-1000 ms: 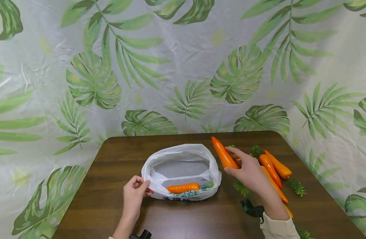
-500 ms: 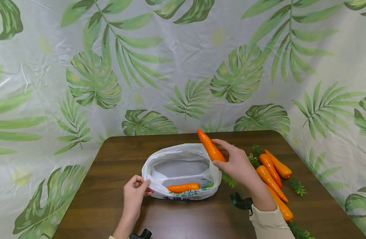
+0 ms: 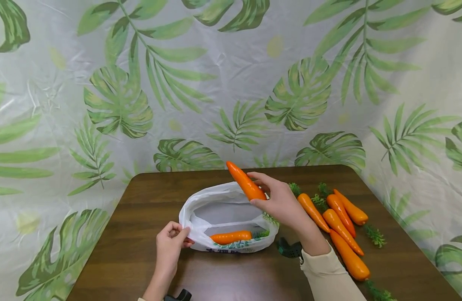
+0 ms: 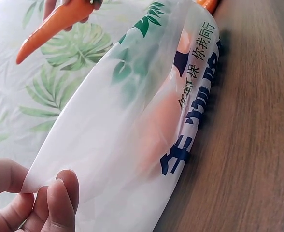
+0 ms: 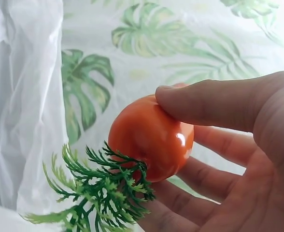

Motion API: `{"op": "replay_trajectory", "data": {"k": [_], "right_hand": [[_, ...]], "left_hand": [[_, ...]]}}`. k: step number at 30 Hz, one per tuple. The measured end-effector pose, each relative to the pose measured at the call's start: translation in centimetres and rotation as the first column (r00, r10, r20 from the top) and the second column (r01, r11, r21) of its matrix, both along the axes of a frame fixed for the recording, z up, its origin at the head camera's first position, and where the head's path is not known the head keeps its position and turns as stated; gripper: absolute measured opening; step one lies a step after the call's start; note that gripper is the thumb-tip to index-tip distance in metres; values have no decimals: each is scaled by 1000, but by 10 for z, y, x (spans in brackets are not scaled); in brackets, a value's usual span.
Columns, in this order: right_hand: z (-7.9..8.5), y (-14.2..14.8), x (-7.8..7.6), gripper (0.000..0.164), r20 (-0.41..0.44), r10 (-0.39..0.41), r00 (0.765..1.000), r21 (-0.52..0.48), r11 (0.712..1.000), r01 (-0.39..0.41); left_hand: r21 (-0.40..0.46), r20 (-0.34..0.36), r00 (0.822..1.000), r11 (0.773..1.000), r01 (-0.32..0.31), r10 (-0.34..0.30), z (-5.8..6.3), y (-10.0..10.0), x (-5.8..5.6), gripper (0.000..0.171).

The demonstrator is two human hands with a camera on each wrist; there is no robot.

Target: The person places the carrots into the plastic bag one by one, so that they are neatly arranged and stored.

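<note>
My right hand (image 3: 278, 198) grips an orange carrot (image 3: 245, 180) over the right part of a white plastic bag (image 3: 189, 209). The carrot's tip points up and to the left. In the right wrist view its thick end (image 5: 147, 137) faces the camera, with feathery green leaves (image 5: 103, 188) hanging from it. My left hand (image 3: 170, 246) pinches the bag's rim at the left, between thumb and fingers. Inside the open bag lies another carrot (image 3: 231, 237) along the near side. The left wrist view shows it dimly through the plastic (image 4: 108, 125), beside dark blue printed characters.
Several more carrots with green tops, among them a near one (image 3: 349, 257) and a far one (image 3: 351, 207), lie on the brown wooden table (image 3: 140, 200) at the right. A leaf-patterned sheet (image 3: 231, 83) hangs behind the table.
My right hand has carried the carrot leftward from the table's right side to over the bag. My left hand has kept its hold on the bag's rim.
</note>
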State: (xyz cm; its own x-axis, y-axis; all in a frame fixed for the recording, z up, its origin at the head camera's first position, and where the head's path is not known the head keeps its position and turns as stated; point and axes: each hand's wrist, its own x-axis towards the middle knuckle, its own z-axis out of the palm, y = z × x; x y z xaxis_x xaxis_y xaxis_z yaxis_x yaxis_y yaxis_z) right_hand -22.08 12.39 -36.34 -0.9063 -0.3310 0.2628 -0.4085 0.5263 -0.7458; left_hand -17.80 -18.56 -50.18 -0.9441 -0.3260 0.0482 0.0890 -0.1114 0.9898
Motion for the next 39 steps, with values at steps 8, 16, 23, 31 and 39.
{"op": "replay_trajectory", "data": {"k": [8, 16, 23, 31, 39], "right_hand": [[-9, -22, -12, 66, -25, 57, 998, 10, 998, -57], [-29, -33, -20, 64, -56, 119, 991, 101, 989, -113], [-51, -42, -31, 62, -122, 211, 970, 266, 948, -173], [-68, -52, -39, 56, -79, 266, 961, 383, 898, -217], [-76, -59, -43, 53, 5, 318, 948, 436, 852, -288]], "left_hand": [[-6, 1, 1000, 1000, -15, 15, -3, -2, 1, 18], [0, 0, 1000, 1000, -17, 17, -4, 0, 0, 17], [4, -22, 1000, 1000, -21, 21, -6, 0, -1, 18], [7, -35, 999, 1000, -31, 31, -5, 0, -2, 19], [1, -30, 999, 1000, -29, 29, -4, 0, -2, 18]]}}
